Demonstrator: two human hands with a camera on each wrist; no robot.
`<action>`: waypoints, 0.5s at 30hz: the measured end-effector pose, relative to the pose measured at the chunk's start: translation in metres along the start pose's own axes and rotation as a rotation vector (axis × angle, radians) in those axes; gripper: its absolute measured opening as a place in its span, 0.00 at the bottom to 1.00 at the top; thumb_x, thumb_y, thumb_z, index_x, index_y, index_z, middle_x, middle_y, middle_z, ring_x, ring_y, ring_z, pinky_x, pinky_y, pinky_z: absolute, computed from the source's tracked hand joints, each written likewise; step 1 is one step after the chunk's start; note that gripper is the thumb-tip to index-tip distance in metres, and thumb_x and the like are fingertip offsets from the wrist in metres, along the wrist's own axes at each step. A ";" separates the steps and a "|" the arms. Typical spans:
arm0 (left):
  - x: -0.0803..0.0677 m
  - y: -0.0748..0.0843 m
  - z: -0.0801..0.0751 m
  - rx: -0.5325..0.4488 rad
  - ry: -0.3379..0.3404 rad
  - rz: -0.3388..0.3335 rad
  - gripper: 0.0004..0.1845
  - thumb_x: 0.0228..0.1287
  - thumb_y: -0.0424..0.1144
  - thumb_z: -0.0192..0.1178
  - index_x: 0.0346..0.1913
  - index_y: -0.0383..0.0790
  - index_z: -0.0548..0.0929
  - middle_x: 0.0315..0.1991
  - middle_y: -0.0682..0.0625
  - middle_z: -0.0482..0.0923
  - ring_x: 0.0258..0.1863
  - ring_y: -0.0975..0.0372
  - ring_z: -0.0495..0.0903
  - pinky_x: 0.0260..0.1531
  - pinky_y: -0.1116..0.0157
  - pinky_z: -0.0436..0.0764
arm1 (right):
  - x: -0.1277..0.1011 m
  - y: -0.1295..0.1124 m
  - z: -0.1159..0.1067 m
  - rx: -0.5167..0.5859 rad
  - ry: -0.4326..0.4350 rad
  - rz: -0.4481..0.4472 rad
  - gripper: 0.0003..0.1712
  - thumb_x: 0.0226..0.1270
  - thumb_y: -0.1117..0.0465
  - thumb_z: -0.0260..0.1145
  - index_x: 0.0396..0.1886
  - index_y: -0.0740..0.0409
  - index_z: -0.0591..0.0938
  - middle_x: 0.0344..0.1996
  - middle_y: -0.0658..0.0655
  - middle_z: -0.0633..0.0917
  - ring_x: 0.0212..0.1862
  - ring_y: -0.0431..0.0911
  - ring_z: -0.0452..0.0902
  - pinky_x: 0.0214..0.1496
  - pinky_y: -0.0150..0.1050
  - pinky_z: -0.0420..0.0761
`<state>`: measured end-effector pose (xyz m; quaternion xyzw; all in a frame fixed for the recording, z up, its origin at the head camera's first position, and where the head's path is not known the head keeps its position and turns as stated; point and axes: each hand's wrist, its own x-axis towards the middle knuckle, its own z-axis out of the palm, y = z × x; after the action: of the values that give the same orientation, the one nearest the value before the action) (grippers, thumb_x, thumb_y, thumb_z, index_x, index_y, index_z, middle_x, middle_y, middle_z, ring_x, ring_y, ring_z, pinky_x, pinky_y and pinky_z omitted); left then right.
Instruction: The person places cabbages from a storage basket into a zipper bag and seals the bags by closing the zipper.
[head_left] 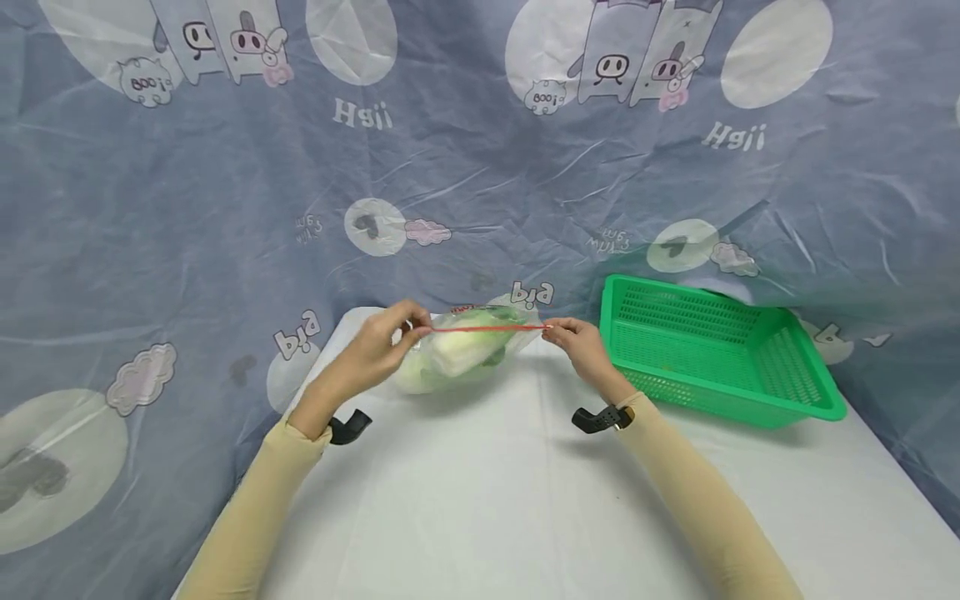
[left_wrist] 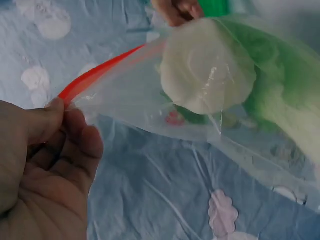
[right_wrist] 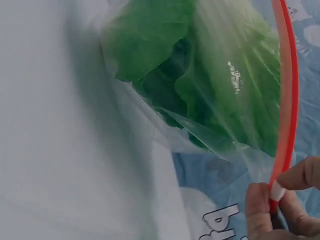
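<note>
A clear zip bag [left_wrist: 125, 100] with a red zip strip [head_left: 487, 328] hangs between my hands. Inside lies a leafy green vegetable [head_left: 465, 346] with pale stems, like Chinese cabbage; its round white base [left_wrist: 207, 65] faces the left wrist camera. My left hand [head_left: 375, 346] pinches the left end of the strip between thumb and forefinger. At the strip's right end, my right hand [head_left: 585, 350] pinches the edge around a small white slider [right_wrist: 277, 191]. The strip is stretched nearly straight. Green leaves [right_wrist: 150, 35] fill the side towards the right hand.
A green perforated plastic basket [head_left: 750, 396] stands on the white table [head_left: 465, 500] to the right of my right hand. Behind and along the left side hangs a blue-grey printed cloth [head_left: 480, 183].
</note>
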<state>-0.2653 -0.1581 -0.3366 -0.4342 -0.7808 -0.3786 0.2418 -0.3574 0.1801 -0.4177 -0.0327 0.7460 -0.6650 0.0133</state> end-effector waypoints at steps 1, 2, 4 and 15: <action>-0.005 0.005 0.007 -0.030 -0.057 0.004 0.06 0.61 0.24 0.61 0.39 0.34 0.77 0.34 0.44 0.80 0.34 0.57 0.80 0.34 0.71 0.79 | 0.001 0.007 -0.001 -0.012 -0.015 0.025 0.19 0.73 0.63 0.56 0.57 0.72 0.75 0.54 0.64 0.78 0.61 0.57 0.76 0.64 0.42 0.75; -0.009 0.012 0.016 -0.054 -0.110 0.009 0.07 0.60 0.22 0.61 0.38 0.34 0.77 0.34 0.44 0.80 0.34 0.57 0.80 0.35 0.71 0.80 | 0.002 0.013 -0.002 -0.017 -0.031 0.043 0.20 0.73 0.63 0.56 0.58 0.73 0.74 0.55 0.65 0.77 0.60 0.56 0.77 0.65 0.43 0.74; -0.017 0.025 0.035 -0.069 -0.226 0.008 0.07 0.61 0.23 0.60 0.38 0.35 0.77 0.33 0.47 0.80 0.33 0.59 0.80 0.35 0.73 0.80 | 0.003 0.024 -0.003 0.002 -0.045 0.072 0.20 0.73 0.64 0.56 0.57 0.75 0.74 0.55 0.67 0.77 0.56 0.53 0.80 0.66 0.45 0.73; -0.044 0.070 0.153 0.197 -0.532 0.052 0.10 0.62 0.24 0.56 0.30 0.44 0.72 0.27 0.57 0.67 0.29 0.70 0.66 0.29 0.80 0.65 | 0.008 0.060 -0.009 -0.113 -0.038 0.143 0.18 0.70 0.69 0.57 0.56 0.75 0.76 0.51 0.65 0.81 0.42 0.37 0.80 0.62 0.45 0.76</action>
<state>-0.1904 -0.0338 -0.4321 -0.5126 -0.8384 -0.1675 0.0791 -0.3682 0.1955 -0.4765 0.0072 0.7825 -0.6184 0.0729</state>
